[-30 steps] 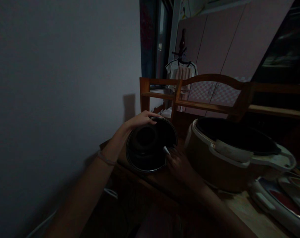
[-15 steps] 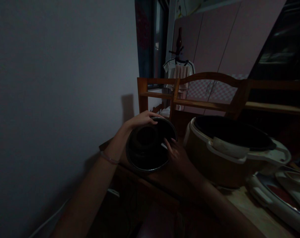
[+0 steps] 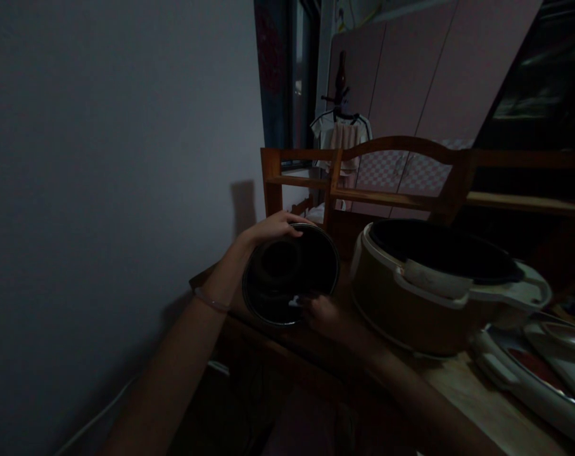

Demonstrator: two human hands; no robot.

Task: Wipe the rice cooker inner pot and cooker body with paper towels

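A dark, round inner pot (image 3: 268, 297) leans tilted on the wooden surface, its opening facing me. My left hand (image 3: 275, 227) is clasped over its upper rim, thumb inside and fingers behind. At the pot's lower right inner wall, my right hand (image 3: 323, 313) is closed on a small white piece of cloth or tissue (image 3: 295, 301); motion smears the fingers. Just right of this hand stands an appliance shaped like a large cooker (image 3: 411, 310), lidless, with a dark hollow inside.
A pale wall (image 3: 126, 158) rises close on the left. A detached lid (image 3: 515, 361) lies on the light countertop (image 3: 482, 399) at right. Behind the pot runs a wooden shelf frame (image 3: 401, 199), with hanging clothes (image 3: 344, 139) and a pink wardrobe (image 3: 411, 76) beyond. The room is dim.
My right hand has moved down and slightly left inside the pot, carrying the white piece along the lower wall. My left hand keeps its hold on the rim.
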